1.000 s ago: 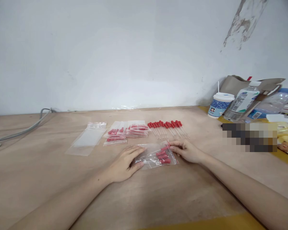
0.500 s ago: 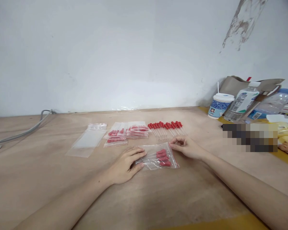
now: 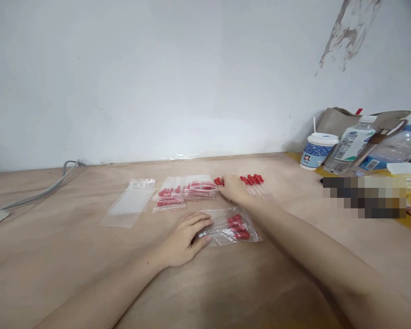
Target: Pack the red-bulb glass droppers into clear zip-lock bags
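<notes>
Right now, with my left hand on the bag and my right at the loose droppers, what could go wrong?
Your right hand is at the loose droppers, which lie close together; it might knock some askew. Your left hand covers only one end of the bag. Its red-edged end lies free; if unsealed, which I can't tell, the droppers inside could slip out.

One head-worn view
The camera looked forward and down across the surface [image 3: 212,283] to the wall [image 3: 140,82], with the left hand [image 3: 185,236] and right hand [image 3: 235,188] fairly near.
</notes>
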`<action>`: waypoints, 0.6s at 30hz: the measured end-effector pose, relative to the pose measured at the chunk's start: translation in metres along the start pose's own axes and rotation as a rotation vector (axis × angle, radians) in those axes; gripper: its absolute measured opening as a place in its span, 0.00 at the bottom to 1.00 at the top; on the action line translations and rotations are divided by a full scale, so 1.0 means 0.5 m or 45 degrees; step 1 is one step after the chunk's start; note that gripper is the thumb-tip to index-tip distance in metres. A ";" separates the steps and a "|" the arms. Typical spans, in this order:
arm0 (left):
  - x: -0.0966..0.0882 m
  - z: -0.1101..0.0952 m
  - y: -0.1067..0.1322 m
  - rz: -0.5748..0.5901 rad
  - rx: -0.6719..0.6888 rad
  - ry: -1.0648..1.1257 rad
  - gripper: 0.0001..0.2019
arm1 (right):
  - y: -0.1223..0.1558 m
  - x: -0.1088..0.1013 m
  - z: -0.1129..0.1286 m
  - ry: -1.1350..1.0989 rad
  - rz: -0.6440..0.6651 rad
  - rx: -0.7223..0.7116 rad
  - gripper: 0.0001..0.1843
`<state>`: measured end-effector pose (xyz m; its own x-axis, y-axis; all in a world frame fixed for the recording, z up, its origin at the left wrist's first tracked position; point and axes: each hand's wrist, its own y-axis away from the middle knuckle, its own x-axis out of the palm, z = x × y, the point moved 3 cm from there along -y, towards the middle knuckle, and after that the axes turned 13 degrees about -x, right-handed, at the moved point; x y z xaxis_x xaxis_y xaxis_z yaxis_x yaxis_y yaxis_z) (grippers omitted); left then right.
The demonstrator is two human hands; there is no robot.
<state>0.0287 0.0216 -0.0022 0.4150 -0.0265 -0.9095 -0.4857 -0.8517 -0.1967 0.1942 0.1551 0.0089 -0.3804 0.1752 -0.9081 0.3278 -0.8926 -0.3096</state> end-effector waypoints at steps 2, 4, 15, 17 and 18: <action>0.001 0.001 0.000 0.002 -0.005 -0.010 0.18 | -0.012 0.013 0.001 -0.008 0.035 0.041 0.14; 0.001 0.002 0.000 0.001 -0.007 -0.019 0.18 | -0.018 0.019 0.003 -0.027 0.057 0.065 0.13; 0.002 0.002 0.002 -0.006 -0.011 -0.005 0.18 | 0.083 -0.083 -0.085 -0.669 -0.393 0.012 0.13; 0.003 0.004 0.002 -0.006 -0.007 0.003 0.18 | 0.127 -0.087 -0.115 -0.958 -0.579 0.069 0.23; 0.004 0.005 0.001 -0.008 -0.003 0.010 0.18 | 0.147 -0.086 -0.125 -1.061 -0.641 0.106 0.29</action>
<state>0.0274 0.0222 -0.0049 0.4236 -0.0254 -0.9055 -0.4814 -0.8531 -0.2013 0.2889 0.1078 0.0074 -0.9591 0.2228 -0.1745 -0.0905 -0.8257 -0.5568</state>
